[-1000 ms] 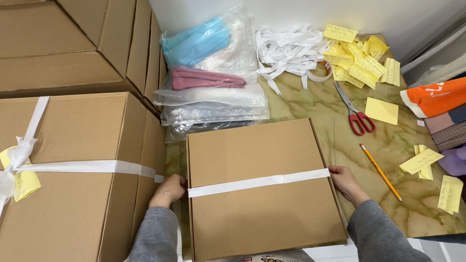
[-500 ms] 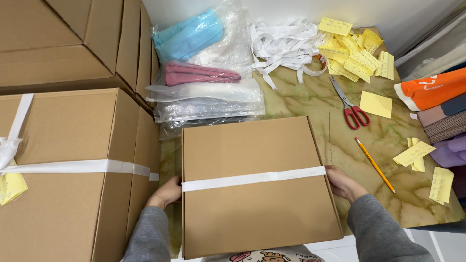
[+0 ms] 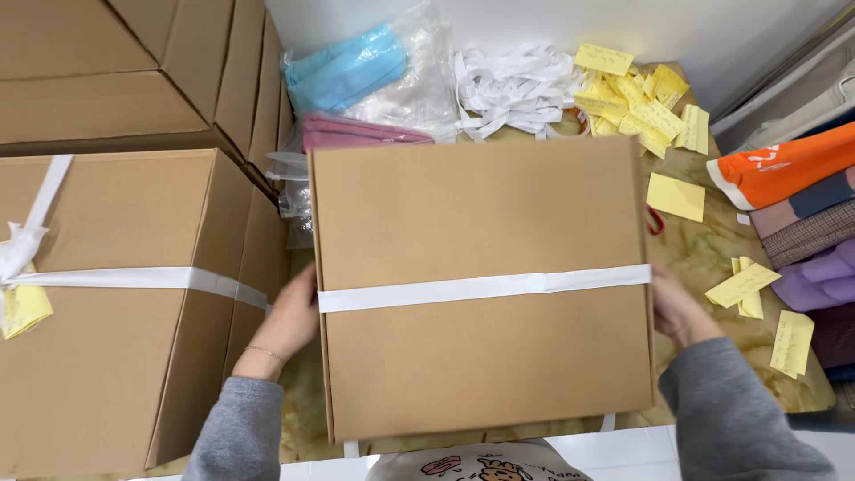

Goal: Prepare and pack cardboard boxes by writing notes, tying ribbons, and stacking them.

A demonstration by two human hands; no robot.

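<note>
We hold the cardboard box (image 3: pixel 481 285) w/ both hands: left hand (image 3: pixel 289 322) pressed flat to its left side, right hand (image 3: pixel 675 307) gripping its right side, both at the level of the white strap (image 3: pixel 485 288) running across the lid. Box sits raised over the marbled table (image 3: pixel 704 258), centre of view, approx. level. Adjacent: larger strapped carton (image 3: pixel 116 303) at left, yellow notes (image 3: pixel 637 98) and bagged garments (image 3: pixel 356 76) behind it.
</note>
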